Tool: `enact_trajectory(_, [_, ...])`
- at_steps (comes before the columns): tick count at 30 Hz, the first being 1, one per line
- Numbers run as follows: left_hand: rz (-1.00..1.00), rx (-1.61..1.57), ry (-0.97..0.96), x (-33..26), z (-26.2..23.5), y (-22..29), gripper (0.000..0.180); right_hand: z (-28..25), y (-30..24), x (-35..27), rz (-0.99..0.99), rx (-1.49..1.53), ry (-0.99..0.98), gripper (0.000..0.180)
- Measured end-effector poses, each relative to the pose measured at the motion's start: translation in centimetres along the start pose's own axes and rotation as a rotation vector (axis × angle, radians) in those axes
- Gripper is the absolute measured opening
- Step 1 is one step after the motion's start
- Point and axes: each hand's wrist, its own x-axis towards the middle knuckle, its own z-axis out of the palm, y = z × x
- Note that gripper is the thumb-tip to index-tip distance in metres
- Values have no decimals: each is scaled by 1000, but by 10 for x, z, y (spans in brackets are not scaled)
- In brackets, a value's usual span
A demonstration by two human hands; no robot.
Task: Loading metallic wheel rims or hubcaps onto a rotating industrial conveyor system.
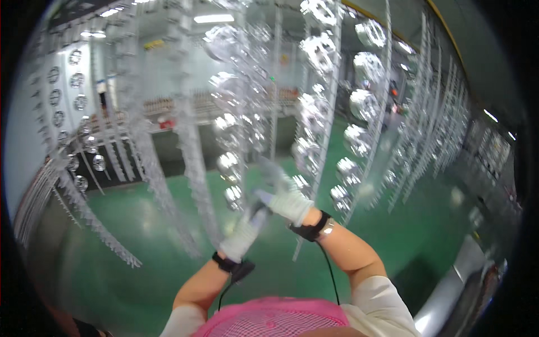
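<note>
My left hand (242,235), in a white glove with grey fingers, is raised in the middle of the view. Motion smears its fingers, and whether they grip anything cannot be made out. Close beside it, my right hand (289,203) wears a matching glove. Its blurred fingers stretch up and to the left, apart from the thumb, and no held object shows. Just beyond both hands hangs a column of shiny, chrome-like round parts (228,163). Another such column of round parts (307,154) hangs on a rack strip to the right. Black bands with cables circle both wrists.
Toothed hanging strips (193,163) without round parts run down at the left. More loaded racks (359,140) stretch away to the right. Green floor (151,224) lies below. A bundle of strips (36,196) curves at the far left. A pale metal surface (446,292) is at lower right.
</note>
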Motion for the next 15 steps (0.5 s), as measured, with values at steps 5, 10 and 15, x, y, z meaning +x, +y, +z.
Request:
enact_trajectory(5, [218, 396, 13, 141, 104, -43, 39, -168, 90, -206, 942, -192, 283, 42])
enact_trajectory(10, [152, -192, 252, 265, 168, -107, 30, -238, 60, -408, 1236, -208, 856, 39])
enact_trajectory(15, [-25, -973, 338, 279, 214, -60, 17, -225, 47, -564, 1428, -62, 1174, 34])
